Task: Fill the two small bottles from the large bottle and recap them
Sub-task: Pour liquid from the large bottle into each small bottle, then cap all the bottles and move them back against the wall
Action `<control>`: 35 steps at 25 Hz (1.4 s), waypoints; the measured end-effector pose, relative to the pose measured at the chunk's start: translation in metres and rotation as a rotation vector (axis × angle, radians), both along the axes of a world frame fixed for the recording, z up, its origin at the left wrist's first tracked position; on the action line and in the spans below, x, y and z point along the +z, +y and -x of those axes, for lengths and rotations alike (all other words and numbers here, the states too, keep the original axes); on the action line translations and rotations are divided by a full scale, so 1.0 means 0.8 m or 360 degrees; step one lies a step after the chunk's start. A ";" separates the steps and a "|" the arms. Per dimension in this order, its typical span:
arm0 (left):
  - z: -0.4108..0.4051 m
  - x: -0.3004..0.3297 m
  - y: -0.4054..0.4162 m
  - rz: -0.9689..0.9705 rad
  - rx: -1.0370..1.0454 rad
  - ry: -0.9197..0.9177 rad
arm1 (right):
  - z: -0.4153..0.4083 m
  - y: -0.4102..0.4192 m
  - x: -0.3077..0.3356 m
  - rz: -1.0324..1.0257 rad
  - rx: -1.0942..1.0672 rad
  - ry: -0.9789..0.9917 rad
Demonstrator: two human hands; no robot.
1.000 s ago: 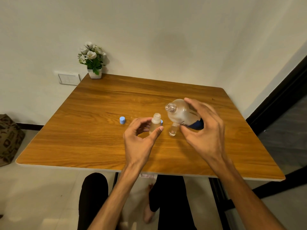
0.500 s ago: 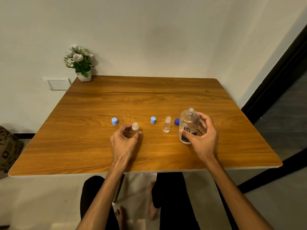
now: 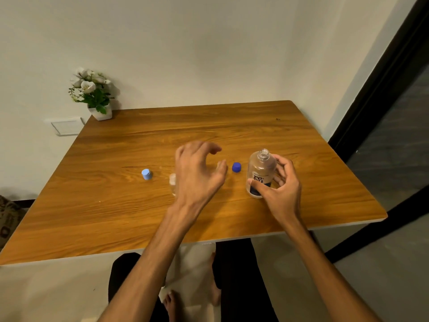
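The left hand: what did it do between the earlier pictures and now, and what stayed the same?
The left hand let go of the small bottle and moved right, open, above the table. The right hand keeps its grip on the upright large bottle; the light blue cap stayed.

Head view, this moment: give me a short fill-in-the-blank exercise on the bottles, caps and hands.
1. The large bottle stands upright on the table with its neck ____.
2. The ____ hand wraps the large bottle's lower part.
3. The dark blue cap lies on the table between the large bottle and the ____ hand.
4. The light blue cap lies to the ____ of the left hand.

Missing words: uncapped; right; left; left
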State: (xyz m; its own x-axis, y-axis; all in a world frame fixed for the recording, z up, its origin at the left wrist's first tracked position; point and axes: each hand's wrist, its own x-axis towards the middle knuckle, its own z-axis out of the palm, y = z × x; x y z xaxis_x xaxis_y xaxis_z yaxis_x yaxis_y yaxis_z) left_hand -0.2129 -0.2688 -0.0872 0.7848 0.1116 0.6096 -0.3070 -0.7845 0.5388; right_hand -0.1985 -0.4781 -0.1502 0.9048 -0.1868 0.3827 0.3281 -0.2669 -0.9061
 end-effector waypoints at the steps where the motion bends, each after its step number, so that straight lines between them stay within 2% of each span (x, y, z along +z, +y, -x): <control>1: -0.020 0.009 -0.017 -0.0218 -0.0075 0.0161 | -0.001 -0.006 -0.001 -0.0018 -0.0012 -0.0004; 6: -0.115 0.013 -0.075 -0.1274 -0.0177 0.1087 | -0.004 -0.025 -0.003 -0.0060 -0.0082 0.0031; 9: -0.135 0.002 -0.092 -0.1555 -0.0160 0.1266 | -0.005 -0.031 -0.005 -0.0053 -0.0102 0.0043; 12: -0.135 -0.005 -0.098 -0.1526 -0.0171 0.1170 | -0.007 -0.034 -0.008 -0.0034 -0.0101 0.0038; 14: -0.133 -0.005 -0.096 -0.1313 -0.0179 0.1012 | -0.006 -0.033 -0.009 -0.0027 -0.0096 0.0028; 15: -0.129 -0.001 -0.096 -0.1074 -0.0201 0.0899 | -0.006 -0.034 -0.009 -0.0026 -0.0097 0.0018; 18: -0.104 0.032 -0.104 -0.0103 -0.0354 0.0619 | -0.008 -0.036 -0.008 -0.0043 -0.0133 -0.0008; 19: -0.093 0.043 -0.110 0.0038 -0.0434 0.0589 | -0.009 -0.037 -0.009 -0.0052 -0.0141 -0.0009; 20: -0.083 0.052 -0.116 0.0023 -0.0513 0.0569 | -0.009 -0.037 -0.009 -0.0056 -0.0141 -0.0009; 22: -0.073 0.056 -0.128 -0.0218 -0.0604 0.0489 | -0.009 -0.038 -0.010 -0.0063 -0.0141 -0.0010; 24: -0.071 0.052 -0.133 -0.0381 -0.0558 0.0388 | -0.008 -0.039 -0.011 -0.0080 -0.0137 -0.0002; 29: -0.068 0.048 -0.129 -0.0551 -0.0519 0.0243 | -0.005 -0.037 -0.008 -0.0112 -0.0104 -0.0011; 35: -0.057 0.067 -0.128 -0.0768 -0.0674 0.0405 | -0.007 -0.045 -0.008 -0.0141 0.0035 0.0054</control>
